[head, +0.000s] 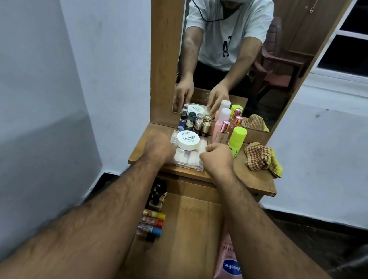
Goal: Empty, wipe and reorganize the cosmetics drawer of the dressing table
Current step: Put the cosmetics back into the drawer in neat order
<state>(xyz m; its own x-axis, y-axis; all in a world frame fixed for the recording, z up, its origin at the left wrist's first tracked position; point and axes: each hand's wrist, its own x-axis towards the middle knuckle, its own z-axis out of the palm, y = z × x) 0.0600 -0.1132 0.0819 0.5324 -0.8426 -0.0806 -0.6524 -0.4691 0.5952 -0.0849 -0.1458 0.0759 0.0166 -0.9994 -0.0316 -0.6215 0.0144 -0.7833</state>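
A clear plastic case [188, 160] lies on the dressing table top [220, 176], with a round white nail polish remover tub [188, 140] on it. My left hand [160, 147] grips the case's left edge and my right hand [217, 156] grips its right edge, fingers curled. Below, the wooden drawer [188, 244] stands pulled out. Inside it, several small bottles [151, 223] line the left side and a pink Vaseline tube [229, 268] lies on the right, partly under my right forearm.
Behind the case stand several small dark and gold bottles [195, 123], pink bottles [221, 127] and a lime-green stick [236, 143]. A checked brown and yellow cloth [262, 160] lies at the right of the top. A mirror [235, 53] rises behind.
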